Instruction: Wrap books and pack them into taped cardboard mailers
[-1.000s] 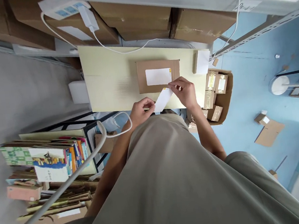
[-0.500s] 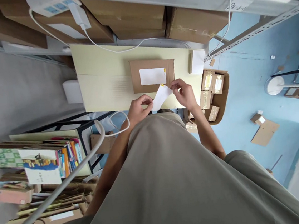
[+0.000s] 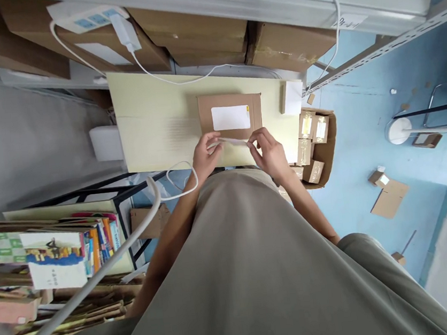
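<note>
A brown cardboard box lies on the pale yellow tabletop, with a white label on its top that has a small yellow mark at one corner. Just in front of it, a second white label is stretched between my hands, seen nearly edge-on. My left hand pinches one end of it between thumb and fingers. The other end sits in the pinch of my right hand. Both hands are close to the box's near edge; whether they touch it I cannot tell.
A white box stands at the table's right end. Beyond that edge, an open carton holds several small boxes. Large cartons line the shelf behind, with a white cable along the table's back. Books fill a rack at left.
The label in my hands has turned from a slant, face showing, to level and nearly edge-on. Both hands have shifted slightly, now about level with each other near the box's front edge.
</note>
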Action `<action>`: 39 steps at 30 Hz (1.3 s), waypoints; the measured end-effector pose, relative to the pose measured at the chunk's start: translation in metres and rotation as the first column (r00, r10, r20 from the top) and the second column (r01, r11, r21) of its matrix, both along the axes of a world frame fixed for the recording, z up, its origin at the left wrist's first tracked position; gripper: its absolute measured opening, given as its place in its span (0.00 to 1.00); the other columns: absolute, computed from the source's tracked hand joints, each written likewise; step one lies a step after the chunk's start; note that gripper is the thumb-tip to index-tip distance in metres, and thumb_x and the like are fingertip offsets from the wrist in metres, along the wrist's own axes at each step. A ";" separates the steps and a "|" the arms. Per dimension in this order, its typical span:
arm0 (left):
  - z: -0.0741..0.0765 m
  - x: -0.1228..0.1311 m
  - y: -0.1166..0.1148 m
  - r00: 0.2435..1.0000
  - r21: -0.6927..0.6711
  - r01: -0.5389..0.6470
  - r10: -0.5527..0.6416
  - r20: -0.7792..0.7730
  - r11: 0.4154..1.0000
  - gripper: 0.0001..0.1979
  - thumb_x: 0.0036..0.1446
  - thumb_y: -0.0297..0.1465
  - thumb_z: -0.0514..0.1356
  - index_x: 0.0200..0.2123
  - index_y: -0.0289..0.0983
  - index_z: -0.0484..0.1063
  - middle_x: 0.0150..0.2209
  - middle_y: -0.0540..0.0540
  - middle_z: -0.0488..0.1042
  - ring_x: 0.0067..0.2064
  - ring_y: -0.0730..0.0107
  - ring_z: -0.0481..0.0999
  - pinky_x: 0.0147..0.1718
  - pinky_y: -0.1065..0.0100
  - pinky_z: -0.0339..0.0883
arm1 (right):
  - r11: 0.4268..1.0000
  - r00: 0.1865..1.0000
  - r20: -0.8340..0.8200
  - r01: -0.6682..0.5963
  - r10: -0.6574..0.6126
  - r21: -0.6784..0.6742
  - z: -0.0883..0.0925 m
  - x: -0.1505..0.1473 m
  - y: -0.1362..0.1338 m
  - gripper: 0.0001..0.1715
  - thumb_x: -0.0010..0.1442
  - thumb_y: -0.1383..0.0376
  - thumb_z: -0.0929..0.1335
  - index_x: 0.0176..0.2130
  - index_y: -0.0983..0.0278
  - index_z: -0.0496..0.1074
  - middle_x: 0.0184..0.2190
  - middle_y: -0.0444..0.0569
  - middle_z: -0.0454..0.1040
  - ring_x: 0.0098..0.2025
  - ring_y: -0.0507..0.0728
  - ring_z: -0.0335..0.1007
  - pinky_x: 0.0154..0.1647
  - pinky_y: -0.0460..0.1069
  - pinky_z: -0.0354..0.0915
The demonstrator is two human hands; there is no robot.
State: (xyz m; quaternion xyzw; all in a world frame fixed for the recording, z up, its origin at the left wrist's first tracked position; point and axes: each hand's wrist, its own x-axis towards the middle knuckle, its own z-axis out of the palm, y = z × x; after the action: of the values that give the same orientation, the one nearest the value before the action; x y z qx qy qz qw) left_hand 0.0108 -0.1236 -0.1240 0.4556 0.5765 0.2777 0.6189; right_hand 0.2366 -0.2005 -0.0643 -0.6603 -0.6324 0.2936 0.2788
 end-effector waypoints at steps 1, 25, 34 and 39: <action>-0.003 -0.001 0.001 0.999 -0.040 -0.039 0.040 0.027 0.998 0.26 0.51 0.41 0.77 0.52 0.43 0.78 0.58 0.40 0.85 0.59 0.55 0.86 0.58 0.56 0.80 | 0.999 0.999 0.018 -0.032 0.031 0.010 0.006 -0.008 -0.004 0.13 0.85 0.56 0.63 0.49 0.56 0.74 0.53 0.55 0.80 0.46 0.60 0.79 0.45 0.55 0.75; -0.062 0.015 0.073 0.944 0.020 0.067 -0.057 -0.325 0.998 0.09 0.67 0.34 0.67 0.43 0.34 0.84 0.43 0.41 0.87 0.47 0.58 0.86 0.51 0.62 0.77 | 0.792 0.827 0.020 0.545 -0.562 -0.277 -0.122 0.002 0.058 0.28 0.81 0.41 0.67 0.43 0.60 0.76 0.42 0.56 0.85 0.46 0.63 0.83 0.52 0.57 0.78; -0.082 0.023 0.085 0.881 0.028 0.103 -0.078 -0.467 0.994 0.14 0.71 0.35 0.63 0.48 0.32 0.85 0.46 0.38 0.87 0.49 0.56 0.85 0.52 0.62 0.75 | 0.781 0.838 0.135 0.542 -0.529 -0.310 -0.136 -0.006 0.069 0.27 0.85 0.45 0.61 0.50 0.60 0.77 0.52 0.61 0.85 0.56 0.70 0.84 0.63 0.67 0.80; -0.088 0.023 0.087 0.863 0.028 0.102 -0.074 -0.499 0.994 0.14 0.69 0.35 0.63 0.47 0.33 0.85 0.46 0.39 0.87 0.49 0.55 0.84 0.53 0.61 0.76 | 0.763 0.836 0.165 0.546 -0.524 -0.345 -0.134 -0.007 0.077 0.23 0.85 0.48 0.61 0.50 0.60 0.77 0.53 0.61 0.85 0.57 0.72 0.85 0.65 0.70 0.80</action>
State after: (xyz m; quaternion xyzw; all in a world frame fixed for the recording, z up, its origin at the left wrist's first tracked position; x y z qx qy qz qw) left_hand 0.0337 -0.0365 -0.2119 0.5537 0.6874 0.1378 0.4493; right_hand 0.2297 -0.1234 -0.1981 -0.8624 -0.3569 0.2985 0.1994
